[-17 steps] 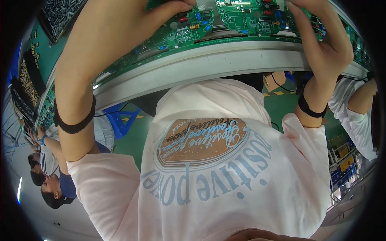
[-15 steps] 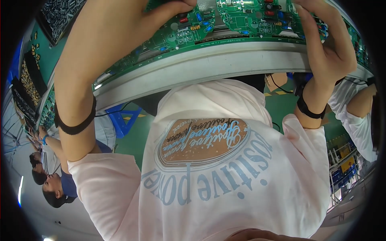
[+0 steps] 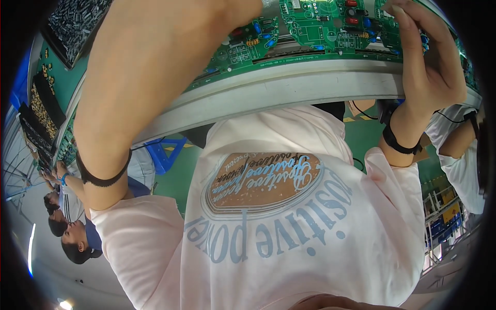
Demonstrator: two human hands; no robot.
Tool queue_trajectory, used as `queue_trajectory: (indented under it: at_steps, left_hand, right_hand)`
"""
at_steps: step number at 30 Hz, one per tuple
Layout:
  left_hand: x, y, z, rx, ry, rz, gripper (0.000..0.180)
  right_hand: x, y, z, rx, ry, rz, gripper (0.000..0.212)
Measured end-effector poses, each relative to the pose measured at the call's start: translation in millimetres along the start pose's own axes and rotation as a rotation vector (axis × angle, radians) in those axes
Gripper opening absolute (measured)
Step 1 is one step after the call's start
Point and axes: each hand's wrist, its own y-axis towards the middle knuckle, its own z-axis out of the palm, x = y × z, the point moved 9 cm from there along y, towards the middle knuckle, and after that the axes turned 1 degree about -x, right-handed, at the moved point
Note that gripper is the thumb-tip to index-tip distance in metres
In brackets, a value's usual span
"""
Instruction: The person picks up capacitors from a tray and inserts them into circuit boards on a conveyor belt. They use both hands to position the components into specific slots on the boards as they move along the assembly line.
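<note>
Signs and labels near the pale pink T-shirt (image 3: 310, 232)

On its front, an oval brown-and-white printed emblem (image 3: 261, 181) above curved blue-grey lettering; well off to its right, small yellow signs (image 3: 450, 212) on blue shelving.

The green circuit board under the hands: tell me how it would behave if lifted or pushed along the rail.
The green circuit board looks flat and thin, so probably stiff and light. Small upright parts stud its face, so it is likely fragile to pressure from above. It lies on a smooth pale rail, so a push would probably slide it. The right hand rests at its edge.
</note>
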Motion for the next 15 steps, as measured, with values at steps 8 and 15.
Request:
queue_trajectory:
  at_steps: [8,15]
  left_hand:
    - [-8,11,3,0.023,0.143,0.027,0.008]
    - [14,9,-33,-0.265,0.021,0.058,0.014]
  right_hand:
    - [-3,-3,2,-0.045,-0.034,0.024,0.007]
    - [-13,-1,5,0.039,-0.043,0.11,0.013]
